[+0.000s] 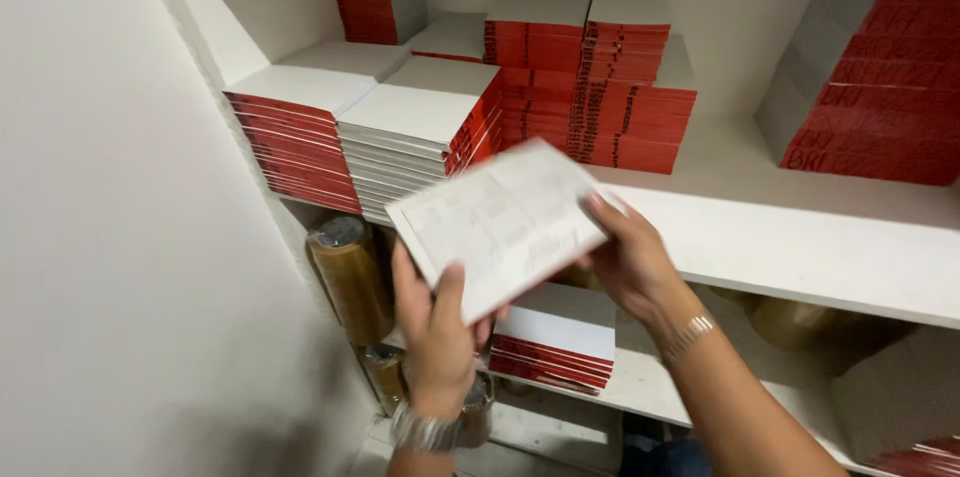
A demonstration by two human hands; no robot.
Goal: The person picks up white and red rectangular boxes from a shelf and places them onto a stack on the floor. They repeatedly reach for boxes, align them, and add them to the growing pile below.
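I am seeing my left hand (437, 332) and my right hand (630, 259) gripping one thin white booklet (505, 222) between them, fingers closed on its lower and right edges, in front of the white shelf (800, 247). Below are standing brown tape rolls (350, 277) and a small pile of books (555, 342). Farther, red-spined book stacks (590, 87) are filling the shelf.

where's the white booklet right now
In the head view, the white booklet is centre frame, held by both hands, left hand and right hand, before the upper shelf.
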